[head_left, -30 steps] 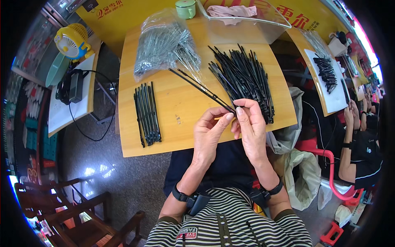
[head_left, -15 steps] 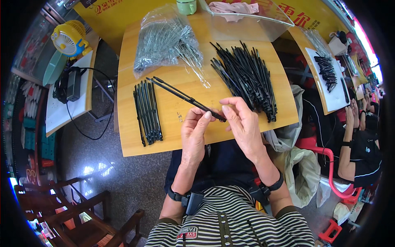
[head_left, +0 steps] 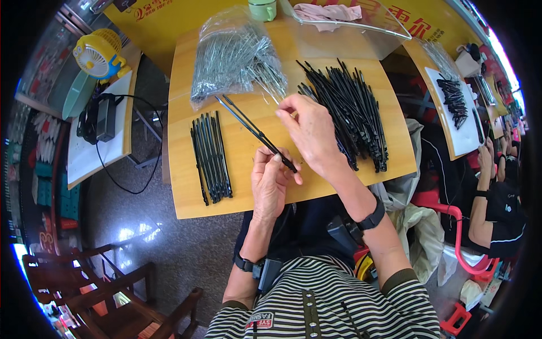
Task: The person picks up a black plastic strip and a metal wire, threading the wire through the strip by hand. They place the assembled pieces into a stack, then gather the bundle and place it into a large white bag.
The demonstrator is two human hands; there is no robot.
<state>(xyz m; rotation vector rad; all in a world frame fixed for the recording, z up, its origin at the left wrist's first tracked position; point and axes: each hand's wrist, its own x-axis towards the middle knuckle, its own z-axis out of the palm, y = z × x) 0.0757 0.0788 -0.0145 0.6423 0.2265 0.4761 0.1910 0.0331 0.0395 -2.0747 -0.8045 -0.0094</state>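
My left hand is closed around the lower end of a pair of slim black rods, which slant up to the left above the table. My right hand reaches over the table's middle, thumb and fingertips drawn together at the loose ends of thin silvery wires. Whether a wire is between those fingertips is too small to make out. The wires spill from a clear plastic bag. A neat row of similar black rods lies to the left. To the right is a large heap of black rods.
The wooden table has a clear plastic bin and a green mug at its far edge. A yellow fan stands on a side table at left. Pale sacks hang at right, near a co-worker's arm.
My right hand has left the lower end of the rods and moved up and forward to the wires by the bag. My left hand keeps its hold on the rods.
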